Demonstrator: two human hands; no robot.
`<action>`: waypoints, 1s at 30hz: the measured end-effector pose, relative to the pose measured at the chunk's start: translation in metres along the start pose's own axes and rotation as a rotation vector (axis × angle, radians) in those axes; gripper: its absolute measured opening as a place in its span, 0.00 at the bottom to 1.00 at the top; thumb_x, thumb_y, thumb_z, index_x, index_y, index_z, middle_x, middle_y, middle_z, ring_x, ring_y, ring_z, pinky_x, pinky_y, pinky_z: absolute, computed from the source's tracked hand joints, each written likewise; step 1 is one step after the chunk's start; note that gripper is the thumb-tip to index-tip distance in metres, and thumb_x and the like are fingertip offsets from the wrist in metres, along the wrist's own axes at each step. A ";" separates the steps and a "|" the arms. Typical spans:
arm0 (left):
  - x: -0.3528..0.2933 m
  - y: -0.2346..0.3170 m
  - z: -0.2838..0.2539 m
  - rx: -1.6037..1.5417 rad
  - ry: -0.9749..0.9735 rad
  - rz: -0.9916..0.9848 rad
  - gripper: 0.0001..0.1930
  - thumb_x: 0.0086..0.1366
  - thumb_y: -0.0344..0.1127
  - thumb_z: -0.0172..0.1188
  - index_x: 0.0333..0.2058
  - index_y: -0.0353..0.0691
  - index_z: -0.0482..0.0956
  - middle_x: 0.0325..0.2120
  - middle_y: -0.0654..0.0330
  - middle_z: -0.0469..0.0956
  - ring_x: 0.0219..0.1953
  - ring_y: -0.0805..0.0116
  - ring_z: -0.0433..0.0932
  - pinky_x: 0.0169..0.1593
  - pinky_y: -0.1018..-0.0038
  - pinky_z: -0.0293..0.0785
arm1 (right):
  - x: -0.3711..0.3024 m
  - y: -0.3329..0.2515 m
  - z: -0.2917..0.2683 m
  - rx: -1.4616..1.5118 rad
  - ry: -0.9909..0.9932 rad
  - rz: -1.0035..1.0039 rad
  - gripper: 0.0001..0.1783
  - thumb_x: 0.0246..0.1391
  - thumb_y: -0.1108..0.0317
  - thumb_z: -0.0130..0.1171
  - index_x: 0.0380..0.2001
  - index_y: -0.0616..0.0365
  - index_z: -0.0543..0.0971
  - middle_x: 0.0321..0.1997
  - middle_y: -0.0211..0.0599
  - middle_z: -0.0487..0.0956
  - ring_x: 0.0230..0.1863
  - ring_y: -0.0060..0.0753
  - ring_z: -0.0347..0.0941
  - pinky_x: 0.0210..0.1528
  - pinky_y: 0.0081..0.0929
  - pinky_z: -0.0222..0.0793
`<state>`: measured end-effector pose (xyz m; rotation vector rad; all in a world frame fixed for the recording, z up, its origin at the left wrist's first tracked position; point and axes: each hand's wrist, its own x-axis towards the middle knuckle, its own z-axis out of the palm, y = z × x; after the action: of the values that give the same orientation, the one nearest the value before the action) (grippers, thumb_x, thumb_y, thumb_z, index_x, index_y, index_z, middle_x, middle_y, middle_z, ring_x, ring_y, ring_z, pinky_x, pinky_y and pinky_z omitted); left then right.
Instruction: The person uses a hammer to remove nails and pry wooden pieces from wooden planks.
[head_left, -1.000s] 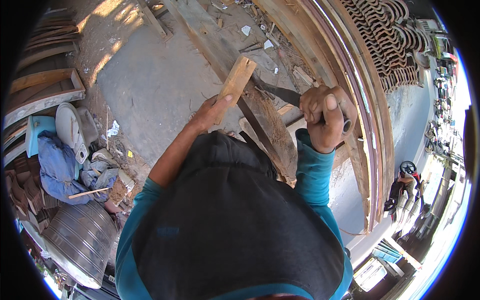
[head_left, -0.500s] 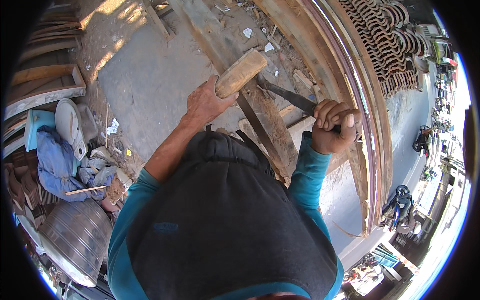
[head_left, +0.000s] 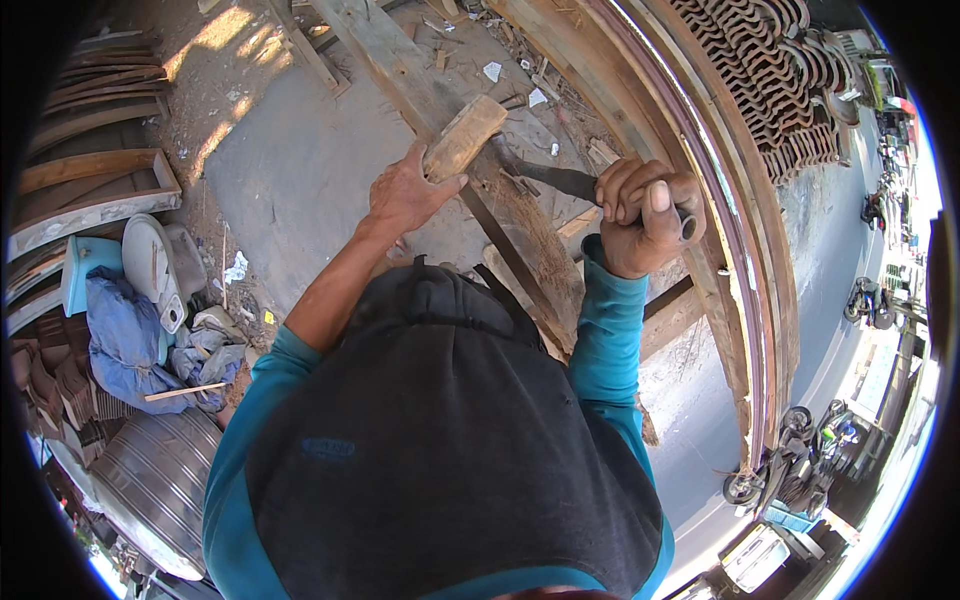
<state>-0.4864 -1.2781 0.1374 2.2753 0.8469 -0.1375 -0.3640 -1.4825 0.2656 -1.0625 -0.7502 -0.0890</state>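
Gripping a squared wooden block (head_left: 468, 138) in the left hand (head_left: 405, 192), above the weathered plank (head_left: 388, 75) as seen from overhead. Clenching the right hand (head_left: 650, 208) around a dark, curved metal bar (head_left: 555, 178) with a hollow end, just right of the plank. Wearing a black-and-teal shirt (head_left: 440, 430) with a small blue chest print (head_left: 328, 448), too blurred to read. With wavy roof tiles (head_left: 750, 80) stacked well right of the plank and a blue tarpaulin bundle (head_left: 120, 330) well left.

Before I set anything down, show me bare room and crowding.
Bare: the grey floor left of the long plank, beside the left hand; also pavement right of the long boards. Crowded: between plank and boards, with paper scraps and wood offcuts; leftward, around the blue sheeting.
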 end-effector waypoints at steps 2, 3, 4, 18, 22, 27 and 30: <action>0.000 -0.008 0.000 -0.020 0.047 -0.026 0.42 0.55 0.63 0.66 0.60 0.37 0.71 0.45 0.42 0.82 0.51 0.46 0.81 0.54 0.57 0.74 | -0.006 0.002 -0.018 0.087 0.080 0.003 0.16 0.63 0.63 0.53 0.22 0.56 0.66 0.13 0.34 0.65 0.11 0.27 0.60 0.17 0.32 0.61; -0.004 -0.009 -0.004 -0.054 0.037 -0.046 0.42 0.55 0.63 0.66 0.60 0.37 0.71 0.45 0.41 0.82 0.51 0.46 0.81 0.54 0.57 0.74 | -0.009 0.006 -0.032 0.179 0.150 0.009 0.17 0.63 0.62 0.52 0.22 0.56 0.66 0.13 0.34 0.64 0.11 0.27 0.60 0.17 0.31 0.61; -0.009 -0.010 -0.006 -0.092 0.031 -0.076 0.43 0.55 0.63 0.66 0.60 0.37 0.70 0.45 0.41 0.82 0.51 0.46 0.81 0.54 0.57 0.74 | -0.011 0.004 -0.045 0.183 0.140 -0.023 0.17 0.64 0.60 0.50 0.22 0.56 0.66 0.13 0.34 0.64 0.10 0.26 0.59 0.17 0.31 0.61; -0.018 -0.010 -0.005 0.037 0.023 -0.031 0.43 0.56 0.63 0.65 0.62 0.38 0.69 0.45 0.41 0.82 0.50 0.46 0.81 0.54 0.55 0.74 | -0.028 0.004 -0.059 0.232 0.063 -0.033 0.18 0.63 0.61 0.53 0.21 0.56 0.66 0.12 0.34 0.65 0.11 0.28 0.61 0.19 0.34 0.63; -0.009 0.011 -0.008 0.097 -0.066 0.037 0.43 0.55 0.62 0.66 0.62 0.39 0.69 0.45 0.43 0.82 0.51 0.47 0.81 0.55 0.56 0.74 | -0.022 0.004 -0.068 0.239 0.106 -0.025 0.19 0.65 0.58 0.50 0.21 0.55 0.65 0.11 0.31 0.62 0.09 0.25 0.58 0.17 0.29 0.61; -0.001 0.007 -0.020 0.018 -0.134 0.043 0.44 0.55 0.62 0.66 0.62 0.38 0.69 0.45 0.42 0.82 0.51 0.45 0.80 0.55 0.56 0.74 | -0.006 0.002 -0.050 0.179 0.115 -0.002 0.18 0.65 0.60 0.48 0.22 0.56 0.65 0.12 0.32 0.60 0.10 0.26 0.56 0.16 0.30 0.60; 0.000 -0.001 -0.009 0.050 -0.094 0.081 0.44 0.55 0.62 0.66 0.62 0.36 0.69 0.45 0.42 0.82 0.50 0.44 0.80 0.55 0.54 0.73 | -0.020 -0.008 -0.043 0.098 0.035 0.027 0.19 0.66 0.57 0.47 0.22 0.53 0.64 0.12 0.32 0.61 0.10 0.25 0.56 0.18 0.31 0.61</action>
<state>-0.4880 -1.2714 0.1438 2.3262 0.7087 -0.2295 -0.3606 -1.5267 0.2480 -0.9758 -0.7015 -0.0469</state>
